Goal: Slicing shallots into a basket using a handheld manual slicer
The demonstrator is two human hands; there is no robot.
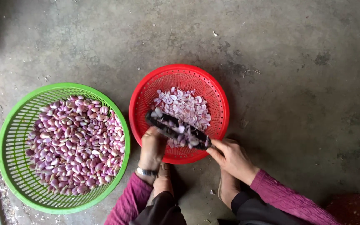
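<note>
Red plastic, round and perforated, the smaller basket [219,100] sits on the grey concrete floor [296,54] just beyond the person's knees, holding a heap of pale purple peeled shallot pieces [184,104]. Across its near side lies a dark, flat slicer-like tool [176,130] with a few pieces resting on it. The left hand [153,148], wearing a dark wristband [146,171], is clenched around the left part of the tool; the right hand [229,156] pinches the tool's right end between fingers and thumb. To the left, close beside the red basket, stands a larger green plastic slotted basket [9,137] piled with whole purple shallot cloves [76,143].

As a judgement, the fingers look close to the tool's working edge, so a slip on a slick clove could nick them. The tool is tilted over the rim, and a jolt could scatter pieces onto the dusty floor. Leaning weight on the light basket might also tip it
</note>
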